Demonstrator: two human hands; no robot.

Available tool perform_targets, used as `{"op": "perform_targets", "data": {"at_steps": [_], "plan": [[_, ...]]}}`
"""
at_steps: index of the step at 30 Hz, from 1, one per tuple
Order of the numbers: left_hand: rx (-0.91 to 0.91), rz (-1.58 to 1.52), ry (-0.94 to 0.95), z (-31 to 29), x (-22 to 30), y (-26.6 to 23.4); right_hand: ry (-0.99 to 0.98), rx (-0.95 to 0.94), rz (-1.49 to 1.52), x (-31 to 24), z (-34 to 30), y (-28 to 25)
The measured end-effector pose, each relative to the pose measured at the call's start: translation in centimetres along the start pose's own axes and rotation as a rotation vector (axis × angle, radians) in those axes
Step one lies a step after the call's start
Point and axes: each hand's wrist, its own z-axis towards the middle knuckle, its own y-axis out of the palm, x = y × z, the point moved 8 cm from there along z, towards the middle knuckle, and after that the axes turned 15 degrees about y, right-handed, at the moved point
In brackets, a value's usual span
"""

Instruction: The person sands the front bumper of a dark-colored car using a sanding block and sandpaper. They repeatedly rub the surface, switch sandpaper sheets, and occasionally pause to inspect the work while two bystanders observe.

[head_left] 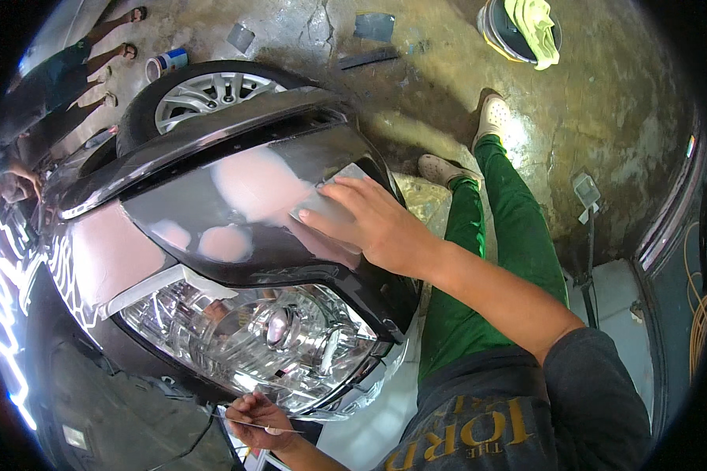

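The dark front bumper [173, 188] of a car fills the middle, with smooth pinkish filler patches [259, 182] on grey areas. My right hand [365, 220] lies on it with fingers stretched out, pressing a grey sheet of sandpaper [352, 174] against the surface beside the largest patch. Below sits the clear headlight [267, 330], with pale masking tape [169, 284] along its upper left edge. At the headlight's lower edge, my left hand [255, 420] has curled fingers pinching a thin flat strip [279, 429] seen edge-on; its kind cannot be made out.
A wheel [220, 98] stands behind the bumper, near a paint tin [165, 64]. On the wet floor are dark flat pieces [374, 27] and a bucket [491, 31] with a yellow-green cloth [532, 27]. Another person [47, 94] is at the far left. A coiled hose [701, 314] hangs right.
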Motion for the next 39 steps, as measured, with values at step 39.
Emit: {"op": "perform_targets", "data": {"at_steps": [39], "plan": [[-0.008, 0.011, -0.024, 0.1, 0.3, -1.2, 0.040, -0.069, 0.007, 1.6, -3.7, 2.2]]}}
